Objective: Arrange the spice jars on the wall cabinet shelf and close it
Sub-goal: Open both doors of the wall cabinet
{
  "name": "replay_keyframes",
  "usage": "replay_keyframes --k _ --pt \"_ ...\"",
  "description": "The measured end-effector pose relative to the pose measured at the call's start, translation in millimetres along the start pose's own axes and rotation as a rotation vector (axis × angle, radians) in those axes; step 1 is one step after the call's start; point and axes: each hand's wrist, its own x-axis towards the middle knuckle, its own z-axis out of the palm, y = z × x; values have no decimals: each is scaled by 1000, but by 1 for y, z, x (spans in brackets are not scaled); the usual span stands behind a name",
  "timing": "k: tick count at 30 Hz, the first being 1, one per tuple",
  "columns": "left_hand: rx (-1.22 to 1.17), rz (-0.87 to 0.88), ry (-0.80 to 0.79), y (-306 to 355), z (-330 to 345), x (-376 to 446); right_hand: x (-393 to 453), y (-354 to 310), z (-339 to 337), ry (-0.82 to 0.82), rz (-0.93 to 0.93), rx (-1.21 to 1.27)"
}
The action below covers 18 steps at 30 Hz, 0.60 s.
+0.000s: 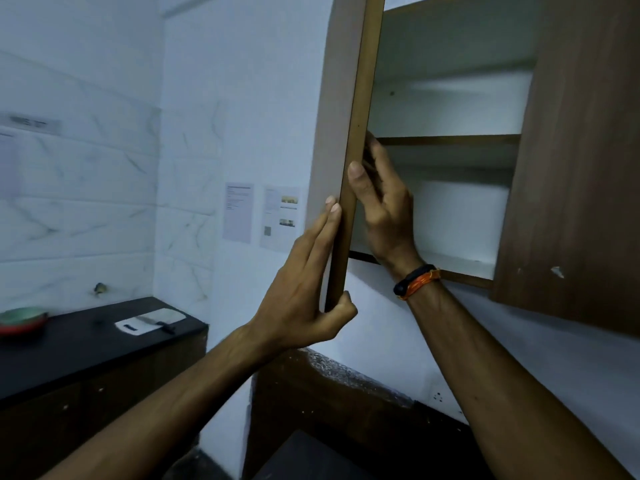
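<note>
The brown wall cabinet's left door (pixel 332 133) stands swung out, its edge towards me. My left hand (pixel 304 282) lies with straight fingers on the door's outer face, the thumb hooked under its bottom corner. My right hand (pixel 384 209) holds the door from the inside, thumb on the edge and fingers behind it. The white interior shows a middle shelf (pixel 450 140) and a bottom board (pixel 460 261). No spice jars show in the visible part of the cabinet.
The cabinet's right door (pixel 581 168) is closed. A black counter (pixel 86 344) at lower left carries a green and red bowl (pixel 22 320) and a knife on a white board (pixel 152 322). Two paper sheets (pixel 239 213) hang on the wall.
</note>
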Motion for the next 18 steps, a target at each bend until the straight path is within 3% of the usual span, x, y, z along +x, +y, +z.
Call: replay_keyframes --k 5,18 --pt "91 13 48 -13 -43 -13 0 -6 62 -97 -2 141" --pt "437 -235 143 -59 -120 -31 9 -16 178 -142 -24 -31"
